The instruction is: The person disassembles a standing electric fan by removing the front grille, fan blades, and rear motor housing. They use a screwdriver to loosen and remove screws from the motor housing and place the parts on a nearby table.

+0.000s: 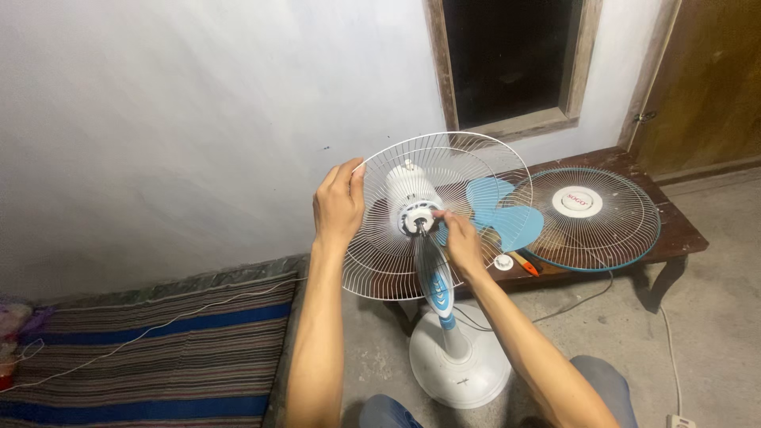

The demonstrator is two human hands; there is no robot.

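White wire is what the left hand [337, 208] is gripping: its fingers are curling tight over the upper left rim of the round rear fan guard [380, 265], which is sitting near the middle of the frame, mounted on the white pedestal fan's motor housing [410, 188]. The right hand [460, 240] is reaching in from the lower right, its fingertips [438, 215] pinching narrowly at the round plastic nut and shaft [418, 221] at the guard's centre; whether they are squeezing the nut itself or only touching it cannot be told. Both bare forearms are rising from the bottom edge of the frame.

Below the guard, the fan's blue and white neck [441, 295] is running down to a round white base [460, 366] that is standing on the grey concrete floor [713, 317]. Just right of the right hand, a light blue plastic fan blade [499, 212] is lying on a dark wooden bench [674, 230], with the teal-rimmed front wire guard [602, 230] resting beside it and overlapping it. A small white knob [503, 262] and an orange-handled tool [525, 263] are lying on the bench's near edge.

A striped mat [182, 349] is filling the lower left of the frame, with a thin white cord [158, 331] trailing across it.
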